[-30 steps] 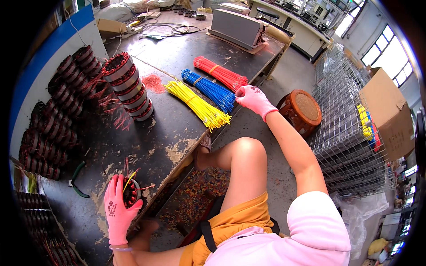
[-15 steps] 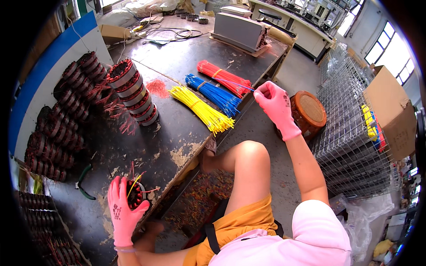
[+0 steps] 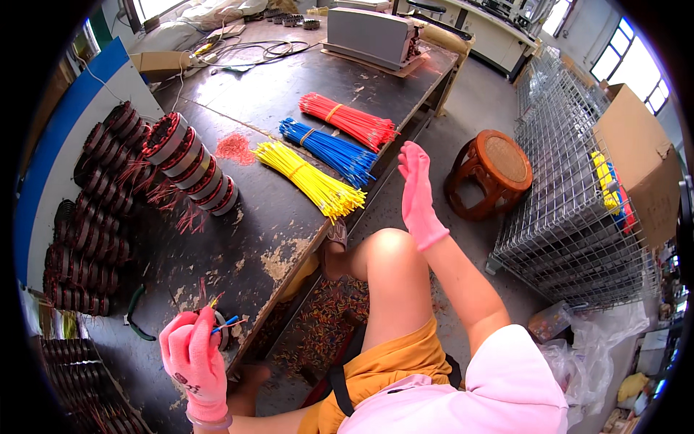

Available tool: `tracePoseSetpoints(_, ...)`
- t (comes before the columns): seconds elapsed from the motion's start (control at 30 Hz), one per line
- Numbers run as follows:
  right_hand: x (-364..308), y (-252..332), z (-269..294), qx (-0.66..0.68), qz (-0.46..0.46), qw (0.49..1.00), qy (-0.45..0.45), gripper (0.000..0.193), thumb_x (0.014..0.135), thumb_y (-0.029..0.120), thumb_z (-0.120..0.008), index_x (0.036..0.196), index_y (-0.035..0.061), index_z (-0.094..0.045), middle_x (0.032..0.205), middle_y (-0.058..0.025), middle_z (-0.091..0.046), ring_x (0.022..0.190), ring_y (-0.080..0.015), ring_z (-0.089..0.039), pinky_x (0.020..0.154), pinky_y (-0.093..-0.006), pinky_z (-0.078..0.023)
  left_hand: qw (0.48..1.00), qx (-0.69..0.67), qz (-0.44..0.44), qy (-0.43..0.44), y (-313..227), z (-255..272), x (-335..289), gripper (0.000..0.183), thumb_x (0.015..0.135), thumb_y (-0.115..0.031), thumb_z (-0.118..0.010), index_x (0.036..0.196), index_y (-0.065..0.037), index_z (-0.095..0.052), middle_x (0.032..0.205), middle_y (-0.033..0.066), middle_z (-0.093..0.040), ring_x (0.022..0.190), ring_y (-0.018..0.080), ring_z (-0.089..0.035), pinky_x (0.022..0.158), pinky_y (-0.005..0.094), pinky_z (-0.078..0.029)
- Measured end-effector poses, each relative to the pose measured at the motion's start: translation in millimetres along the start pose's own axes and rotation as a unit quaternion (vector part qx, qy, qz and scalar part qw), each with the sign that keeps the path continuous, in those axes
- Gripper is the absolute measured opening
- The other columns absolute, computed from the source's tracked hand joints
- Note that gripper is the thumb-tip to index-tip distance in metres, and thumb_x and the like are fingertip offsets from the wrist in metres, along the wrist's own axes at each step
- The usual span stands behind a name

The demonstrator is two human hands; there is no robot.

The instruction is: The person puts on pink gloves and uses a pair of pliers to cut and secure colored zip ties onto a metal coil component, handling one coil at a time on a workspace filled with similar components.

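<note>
The right hand [image 3: 418, 189] is pulling back open from the blue wires [image 3: 329, 150] (one now placed) while the left hand [image 3: 194, 359] is gripping the coil [image 3: 224, 329].

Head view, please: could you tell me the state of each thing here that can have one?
Left hand: gloved, closed on a small wound coil at the table edge.
Small wound coil: held, blue and yellow wires sticking out.
Right hand: gloved, open, holding nothing visible.
Yellow wire bundle: tied, lying flat.
Blue wire bundle: tied, lying flat.
Red wire bundle: tied, lying flat.
Stack of coils: lying on its side.
Stool: upright, unoccupied.
</note>
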State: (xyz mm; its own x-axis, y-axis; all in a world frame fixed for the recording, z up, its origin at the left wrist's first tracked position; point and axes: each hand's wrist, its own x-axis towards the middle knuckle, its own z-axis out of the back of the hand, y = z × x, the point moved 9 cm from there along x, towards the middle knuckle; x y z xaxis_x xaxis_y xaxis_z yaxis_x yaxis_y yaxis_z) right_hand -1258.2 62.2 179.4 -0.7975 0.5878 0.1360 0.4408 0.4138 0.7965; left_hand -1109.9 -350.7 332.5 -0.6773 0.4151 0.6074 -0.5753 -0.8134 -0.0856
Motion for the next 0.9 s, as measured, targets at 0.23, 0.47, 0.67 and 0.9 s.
tracePoseSetpoints(0.23, 15.8, -38.7, -31.6, -0.533, 0.423, 0.732, 0.021, 0.067, 0.099, 0.035, -0.062, 0.149, 0.0016, -0.033, 0.147, -0.0196, -0.042, 0.140, -0.0368, -0.037, 0.120, -0.0531, -0.021, 0.999, -0.026, 0.046, -0.006, 5.4, -15.0, 3.7, 0.024, 0.092, -0.011, -0.068, 0.114, -0.003, -0.071, 0.095, 0.0096, -0.062, 0.095, 0.0317, -0.062, 0.083, 0.0414, -0.050)
tracePoseSetpoints(0.47, 47.7, -28.1, -62.1, -0.546, 0.377, 0.739, 0.119, 0.055, 0.094, 0.033, -0.067, 0.137, 0.0031, -0.050, 0.138, -0.0178, -0.054, 0.133, -0.0349, -0.046, 0.116, -0.0500, -0.029, 0.996, -0.030, 0.085, 0.008, 19.9, -14.9, -12.2, 0.023, 0.095, -0.002, -0.059, 0.117, -0.001, -0.066, 0.105, 0.0129, -0.062, 0.099, 0.0306, -0.060, 0.087, 0.0403, -0.050)
tracePoseSetpoints(0.67, 157.2, -64.1, -96.1, -0.761, 0.198, 0.583, 0.206, 0.073, 0.089, 0.055, -0.064, 0.144, 0.0077, -0.052, 0.141, -0.0141, -0.057, 0.134, -0.0303, -0.051, 0.114, -0.0439, -0.036, 0.988, -0.039, 0.151, -0.003, 48.8, -21.0, -42.1, 0.035, 0.092, 0.010, -0.051, 0.124, 0.001, -0.063, 0.118, 0.0126, -0.056, 0.099, 0.0247, -0.058, 0.088, 0.0327, -0.049)
tracePoseSetpoints(0.9, 171.5, -109.5, -83.6, -0.791, 0.097, 0.541, 0.269, 0.083, 0.090, 0.061, -0.063, 0.155, 0.0134, -0.040, 0.147, -0.0151, -0.053, 0.135, -0.0333, -0.049, 0.110, -0.0461, -0.043, 0.961, -0.077, 0.267, -0.009, 75.2, -13.2, -71.2, 0.041, 0.093, 0.010, -0.048, 0.130, -0.001, -0.061, 0.110, 0.0083, -0.053, 0.089, 0.0163, -0.052, 0.077, 0.0258, -0.045)
